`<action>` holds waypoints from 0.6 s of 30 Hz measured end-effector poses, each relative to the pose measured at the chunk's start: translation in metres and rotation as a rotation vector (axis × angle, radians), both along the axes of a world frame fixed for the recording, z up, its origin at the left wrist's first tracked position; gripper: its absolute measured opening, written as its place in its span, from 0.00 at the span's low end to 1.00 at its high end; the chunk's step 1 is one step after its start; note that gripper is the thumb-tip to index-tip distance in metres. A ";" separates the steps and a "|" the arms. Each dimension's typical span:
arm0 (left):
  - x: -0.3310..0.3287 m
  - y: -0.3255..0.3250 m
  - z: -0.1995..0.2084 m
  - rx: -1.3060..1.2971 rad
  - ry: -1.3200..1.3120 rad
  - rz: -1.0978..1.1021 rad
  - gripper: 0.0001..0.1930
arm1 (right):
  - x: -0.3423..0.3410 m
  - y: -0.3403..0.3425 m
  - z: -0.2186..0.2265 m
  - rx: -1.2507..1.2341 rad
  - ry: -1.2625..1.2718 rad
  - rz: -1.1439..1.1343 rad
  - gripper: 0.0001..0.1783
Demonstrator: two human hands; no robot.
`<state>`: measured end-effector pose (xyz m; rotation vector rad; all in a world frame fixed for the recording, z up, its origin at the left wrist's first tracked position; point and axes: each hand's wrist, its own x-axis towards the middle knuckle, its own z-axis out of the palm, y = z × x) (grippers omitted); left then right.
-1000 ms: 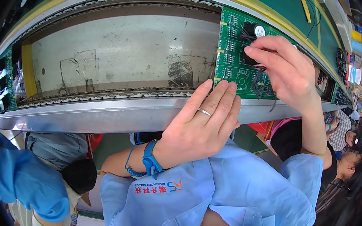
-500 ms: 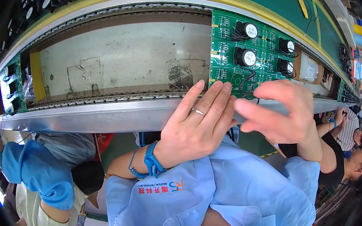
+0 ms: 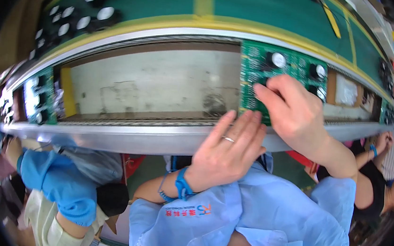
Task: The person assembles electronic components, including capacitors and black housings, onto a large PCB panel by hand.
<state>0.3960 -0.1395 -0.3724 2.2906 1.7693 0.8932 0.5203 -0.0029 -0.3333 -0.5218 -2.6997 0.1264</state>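
Note:
A green circuit board (image 3: 250, 57) lies across the conveyor rails and carries black cylindrical components with white round tops, one of them (image 3: 278, 60) at its far left. My left hand (image 3: 228, 147), with a ring and a blue wrist strap (image 3: 183, 184), rests flat with fingers stretched over the board's near edge. Over the board's near left part, my right hand (image 3: 293, 108) has its thumb and forefinger closed at a black component (image 3: 270, 84). That component is mostly hidden by the fingers, as is the board beneath the hand.
The metal conveyor rail (image 3: 148, 137) runs across in front of me. On the green bench (image 3: 156, 0) beyond stand several white-topped black components (image 3: 105, 13) and a yellow-handled tool (image 3: 332, 22). Another board (image 3: 43, 96) lies far left. A co-worker's blue sleeve (image 3: 58, 181) is at left.
My right hand has moved forward from the near edge onto the board and closed at a component. The left hand stays at the board's near edge. The whole view has shifted.

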 end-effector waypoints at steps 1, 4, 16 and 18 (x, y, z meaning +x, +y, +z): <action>0.000 0.000 -0.003 0.028 -0.015 -0.012 0.20 | 0.002 -0.002 0.012 -0.192 -0.071 -0.006 0.16; -0.002 -0.003 -0.004 0.062 0.012 0.034 0.18 | -0.011 0.002 0.065 -0.413 -0.204 0.085 0.18; 0.007 -0.007 -0.010 0.153 -0.030 0.049 0.19 | -0.210 0.052 0.014 -0.191 -0.010 0.141 0.23; 0.012 -0.007 -0.012 0.167 -0.063 0.015 0.20 | -0.217 0.060 0.001 -0.074 -0.033 0.136 0.21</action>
